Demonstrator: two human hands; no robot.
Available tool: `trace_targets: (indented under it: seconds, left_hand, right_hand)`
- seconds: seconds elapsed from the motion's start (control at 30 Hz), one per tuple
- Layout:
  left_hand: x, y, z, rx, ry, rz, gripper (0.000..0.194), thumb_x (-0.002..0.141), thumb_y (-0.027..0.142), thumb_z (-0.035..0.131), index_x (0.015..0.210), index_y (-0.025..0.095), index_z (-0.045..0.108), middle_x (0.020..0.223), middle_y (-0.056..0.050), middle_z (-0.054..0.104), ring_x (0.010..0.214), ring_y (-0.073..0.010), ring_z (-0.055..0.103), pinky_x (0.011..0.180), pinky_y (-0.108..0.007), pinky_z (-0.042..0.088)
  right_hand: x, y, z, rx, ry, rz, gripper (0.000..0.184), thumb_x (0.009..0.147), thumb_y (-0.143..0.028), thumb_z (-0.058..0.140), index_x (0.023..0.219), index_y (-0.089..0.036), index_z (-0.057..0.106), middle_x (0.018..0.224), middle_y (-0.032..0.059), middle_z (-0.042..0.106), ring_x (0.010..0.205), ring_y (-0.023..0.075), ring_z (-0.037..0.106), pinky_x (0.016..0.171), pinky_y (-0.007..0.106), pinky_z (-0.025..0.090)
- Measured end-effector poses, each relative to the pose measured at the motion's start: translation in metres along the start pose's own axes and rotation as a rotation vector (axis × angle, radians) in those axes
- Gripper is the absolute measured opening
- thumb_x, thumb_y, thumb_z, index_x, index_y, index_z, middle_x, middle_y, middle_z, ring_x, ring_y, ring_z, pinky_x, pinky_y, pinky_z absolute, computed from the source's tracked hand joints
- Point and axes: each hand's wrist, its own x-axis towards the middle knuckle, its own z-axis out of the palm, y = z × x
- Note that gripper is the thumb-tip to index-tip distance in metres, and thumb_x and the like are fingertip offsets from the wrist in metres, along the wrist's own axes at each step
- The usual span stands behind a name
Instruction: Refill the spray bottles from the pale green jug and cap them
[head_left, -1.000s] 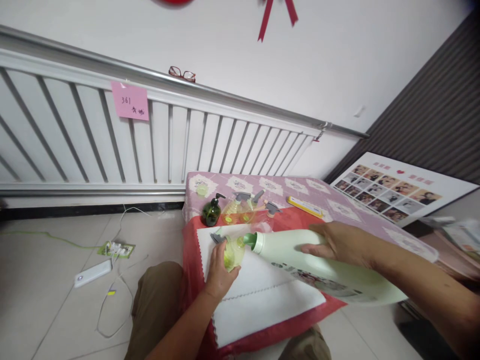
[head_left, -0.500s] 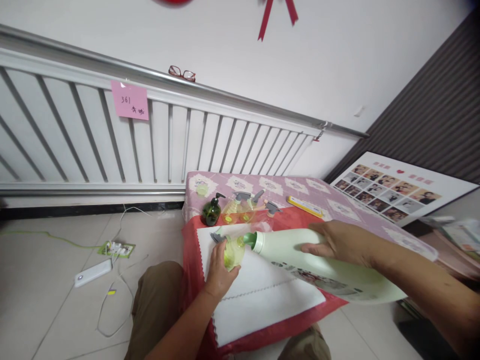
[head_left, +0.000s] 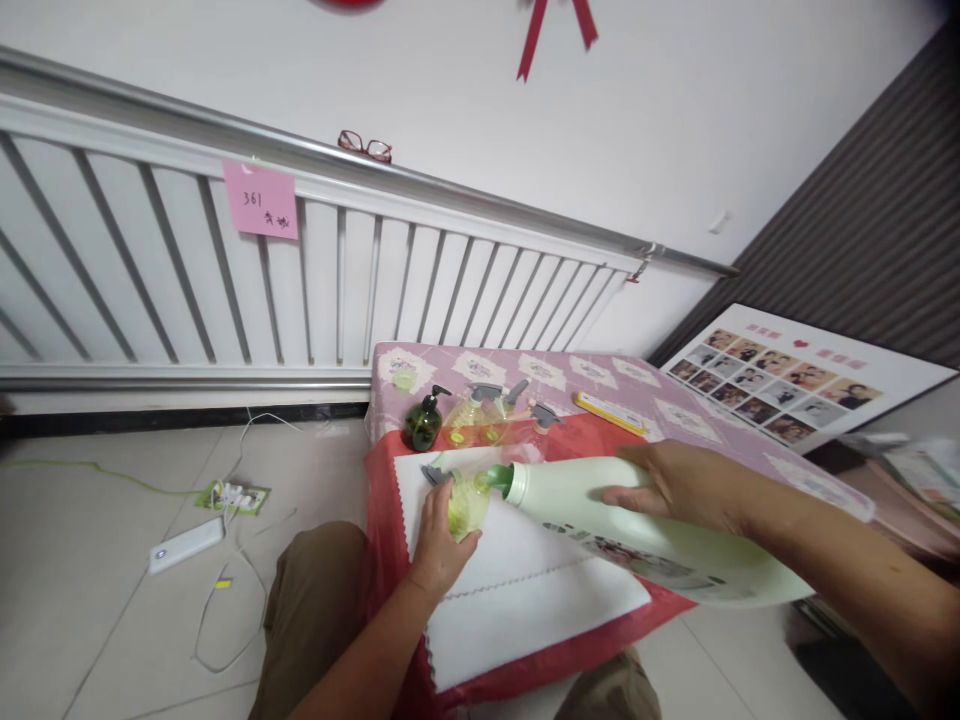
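Observation:
My left hand (head_left: pixel 441 545) is closed round a small clear yellow-green bottle (head_left: pixel 468 508) above the white cloth (head_left: pixel 525 600). My right hand (head_left: pixel 675 485) grips a large pale green jug (head_left: pixel 600 500), tipped nearly onto its side with its neck to the left. The jug's green spout (head_left: pixel 500 478) meets the mouth of the small bottle; whether liquid is flowing I cannot tell. A grey spray head (head_left: pixel 433 474) shows just beyond my left fingers. Behind stand a dark green pump bottle (head_left: pixel 423 424) and several clear spray bottles (head_left: pixel 463 424) with grey triggers.
A red cloth (head_left: pixel 390 560) lies under the white one on a table with a pink patterned cover (head_left: pixel 517 365). A yellow-and-white box (head_left: pixel 609 412) lies farther back. A radiator (head_left: pixel 322 280) runs behind. On the floor at left are a power strip (head_left: pixel 244 497) and a white power bank (head_left: pixel 187 545).

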Motion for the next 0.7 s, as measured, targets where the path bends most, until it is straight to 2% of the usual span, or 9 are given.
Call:
trace_targets:
  seconds: [0.2, 0.7]
  left_hand:
    - [0.0001, -0.0007, -0.0003, -0.010, -0.004, -0.004, 0.079, 0.067, 0.018, 0.071, 0.140, 0.019, 0.040, 0.139, -0.013, 0.049, 0.133, -0.0305, 0.044, 0.115, -0.048, 0.035]
    - [0.0003, -0.0024, 0.0001, -0.028, 0.005, -0.024, 0.081, 0.065, 0.016, 0.073, 0.139, 0.023, 0.042, 0.139, -0.011, 0.050, 0.133, -0.0301, 0.045, 0.115, -0.046, 0.037]
  right_hand:
    - [0.0003, 0.0008, 0.0010, -0.001, 0.001, -0.002, 0.046, 0.083, -0.067, 0.046, 0.084, -0.022, 0.057, 0.085, 0.0101, 0.070, 0.077, 0.0277, 0.065, 0.065, 0.035, 0.043]
    - [0.0001, -0.0001, 0.0007, 0.005, 0.006, -0.003, 0.047, 0.082, -0.068, 0.047, 0.082, -0.022, 0.058, 0.083, 0.0093, 0.070, 0.075, 0.0270, 0.065, 0.064, 0.035, 0.043]
